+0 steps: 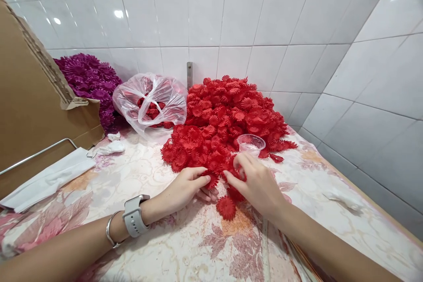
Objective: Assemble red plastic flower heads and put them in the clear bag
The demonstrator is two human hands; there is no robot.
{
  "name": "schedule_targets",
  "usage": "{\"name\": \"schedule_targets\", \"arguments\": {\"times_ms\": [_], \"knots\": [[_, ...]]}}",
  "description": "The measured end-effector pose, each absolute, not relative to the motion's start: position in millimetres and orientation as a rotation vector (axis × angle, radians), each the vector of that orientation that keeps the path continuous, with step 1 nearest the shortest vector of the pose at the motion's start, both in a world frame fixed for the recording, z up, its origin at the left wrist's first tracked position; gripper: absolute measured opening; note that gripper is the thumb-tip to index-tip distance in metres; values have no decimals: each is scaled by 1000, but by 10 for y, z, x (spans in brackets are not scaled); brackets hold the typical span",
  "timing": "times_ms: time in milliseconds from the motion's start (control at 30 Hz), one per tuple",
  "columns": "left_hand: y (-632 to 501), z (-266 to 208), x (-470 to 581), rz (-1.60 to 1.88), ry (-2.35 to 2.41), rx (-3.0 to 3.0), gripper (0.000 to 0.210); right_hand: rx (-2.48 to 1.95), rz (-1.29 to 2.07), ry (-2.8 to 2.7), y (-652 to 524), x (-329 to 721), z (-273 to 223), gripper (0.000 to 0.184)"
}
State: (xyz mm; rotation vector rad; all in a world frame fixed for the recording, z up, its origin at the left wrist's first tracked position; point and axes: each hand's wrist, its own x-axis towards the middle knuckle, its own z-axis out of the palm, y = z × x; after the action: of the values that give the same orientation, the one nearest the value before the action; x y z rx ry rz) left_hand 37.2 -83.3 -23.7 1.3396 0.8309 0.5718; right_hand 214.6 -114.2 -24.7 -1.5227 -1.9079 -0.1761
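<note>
My left hand (pixel 188 191), with a grey watch and a bracelet on the wrist, pinches a red artificial flower (pixel 212 180) between thumb and fingers. Just across from it, my right hand (pixel 254 180) has its fingers curled over red petals. What lies within its grip is partly hidden. One loose red flower (pixel 226 208) rests on the tablecloth below, between the two hands. Behind them rises a large heap of red flowers (pixel 231 110). A clear plastic cup (pixel 251 143) sits at the heap's front right, just beyond my right hand.
Left of the heap is a clear plastic bag (pixel 150 105) with red flowers inside. Farther left are a purple flower pile (pixel 90 81) and a cardboard box (pixel 36 110). White paper (pixel 49 178) lies on the floral tablecloth (pixel 148 246). Tiled walls (pixel 208 13) close off the back and right.
</note>
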Motion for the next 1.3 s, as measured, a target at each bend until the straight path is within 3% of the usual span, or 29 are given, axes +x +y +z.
{"name": "schedule_targets", "arguments": {"times_ms": [367, 633, 867, 1067, 1300], "knots": [[-836, -199, 355, 572, 944, 1418, 34, -1504, -15, -1888, -1250, 2047, -169, 31], [-840, -192, 354, 616, 856, 1592, 31, -1293, 473, -1952, -1316, 1937, -140, 10], [-883, -180, 383, 663, 736, 1563, 20, -1321, -2, -1907, -1284, 1986, -184, 15], [-897, -114, 380, 638, 832, 1439, 23, -1401, -351, -1768, -1220, 2134, -126, 14], [-861, -188, 373, 608, 866, 1371, 27, -1472, -129, -1917, -1173, 2156, -147, 20]]}}
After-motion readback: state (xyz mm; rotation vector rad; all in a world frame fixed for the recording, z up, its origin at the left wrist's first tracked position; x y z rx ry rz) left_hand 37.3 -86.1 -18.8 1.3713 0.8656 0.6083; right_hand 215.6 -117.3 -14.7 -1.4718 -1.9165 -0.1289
